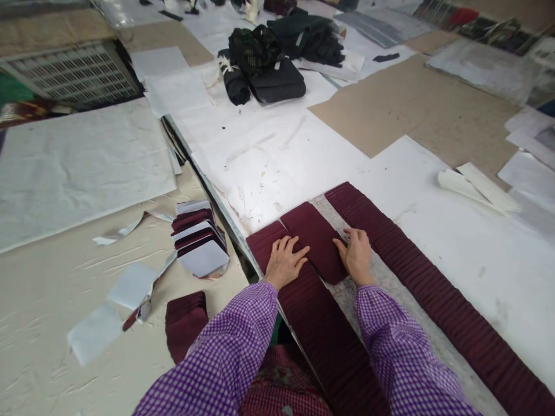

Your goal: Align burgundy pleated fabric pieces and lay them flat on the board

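Note:
My left hand (285, 261) lies flat, fingers spread, on a long maroon pleated fabric strip (316, 335) and touches the left edge of a smaller maroon fabric piece (314, 237). My right hand (356, 254) rests with fingers stretched on that piece's right edge, over grey-white interlining (390, 289). A second long maroon pleated strip (433, 283) runs diagonally to the right of my right hand. Neither hand grips anything.
A fanned stack of maroon and white cut pieces (199, 237) and another maroon stack (186, 320) lie on the left table, with white scraps (130, 283). Black fabric bundles (269, 58) sit far back. Folded white strips (477, 188) lie right. Brown cardboard (416, 104) covers the table behind.

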Tool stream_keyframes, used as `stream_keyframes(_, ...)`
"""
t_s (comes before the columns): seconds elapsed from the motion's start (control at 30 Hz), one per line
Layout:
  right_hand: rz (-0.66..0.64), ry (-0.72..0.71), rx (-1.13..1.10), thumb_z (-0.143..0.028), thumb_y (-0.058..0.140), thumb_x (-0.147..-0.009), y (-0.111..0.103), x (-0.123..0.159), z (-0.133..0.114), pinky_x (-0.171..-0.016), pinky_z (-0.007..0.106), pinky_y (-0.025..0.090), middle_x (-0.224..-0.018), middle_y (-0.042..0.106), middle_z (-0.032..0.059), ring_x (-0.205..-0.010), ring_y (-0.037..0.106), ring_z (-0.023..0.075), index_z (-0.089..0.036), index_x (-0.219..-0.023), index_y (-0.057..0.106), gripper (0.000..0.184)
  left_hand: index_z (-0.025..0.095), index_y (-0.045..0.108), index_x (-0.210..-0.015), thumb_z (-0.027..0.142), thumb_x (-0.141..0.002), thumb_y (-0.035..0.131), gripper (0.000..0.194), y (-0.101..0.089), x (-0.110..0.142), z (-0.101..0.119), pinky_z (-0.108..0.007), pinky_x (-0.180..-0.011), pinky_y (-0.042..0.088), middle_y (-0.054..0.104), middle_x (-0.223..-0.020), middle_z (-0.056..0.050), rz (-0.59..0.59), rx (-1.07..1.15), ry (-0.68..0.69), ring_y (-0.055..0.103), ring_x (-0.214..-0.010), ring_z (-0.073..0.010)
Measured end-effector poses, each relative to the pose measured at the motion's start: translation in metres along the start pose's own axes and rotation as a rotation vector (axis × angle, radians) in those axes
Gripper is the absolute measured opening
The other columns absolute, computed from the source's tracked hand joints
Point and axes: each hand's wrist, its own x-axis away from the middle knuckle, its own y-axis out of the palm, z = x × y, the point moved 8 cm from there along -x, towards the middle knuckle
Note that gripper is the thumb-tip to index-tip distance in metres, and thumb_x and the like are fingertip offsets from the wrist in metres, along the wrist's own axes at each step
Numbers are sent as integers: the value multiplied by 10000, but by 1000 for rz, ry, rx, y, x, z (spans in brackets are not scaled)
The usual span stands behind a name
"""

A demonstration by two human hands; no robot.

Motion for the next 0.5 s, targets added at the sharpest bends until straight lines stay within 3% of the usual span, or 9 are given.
stream_keyframes(0.13, -10, -205, -102, -317, 517, -911, 5, 33, -21, -916, 391, 422, -1132, 607, 96, -1044, 527, 251, -187, -1068, 623, 229, 336, 575, -1217, 344, -885, 492, 342, 1, -1, 0, -520, -984, 365, 498, -1335, -70, -16, -10, -1, 395, -1226, -297)
stream_keyframes(0.23, -35, -291, -130, -307, 525, -905, 11, 51, -33, -894, 408, 422, -1159, 614, 88, -1044, 525, 273, -230, -1086, 633, 224, 333, 572, -1219, 338, -885, 491, 344, 0, -2, 1, -522, -976, 372, 502, -1329, -75, -22, -13, -2, 399, -1221, -298)
stream_keyframes(0.4, -14, -242, -106, -356, 539, -895, 10, 63, -22, -902, 455, 399, -1244, 561, 121, -1095, 490, 315, -209, -1182, 587, 326, 329, 565, -1229, 330, -884, 492, 353, 1, -4, 4, -525, -970, 371, 503, -1325, -84, -34, -13, 6, 397, -1215, -301)
stream_keyframes(0.5, 7, -185, -94, -384, 532, -894, 5, 60, -7, -882, 468, 402, -1200, 575, 139, -1053, 499, 324, -188, -1146, 600, 327, 330, 564, -1230, 329, -885, 490, 353, 2, -5, 4, -532, -966, 367, 500, -1331, -88, -39, -15, 5, 393, -1215, -306)
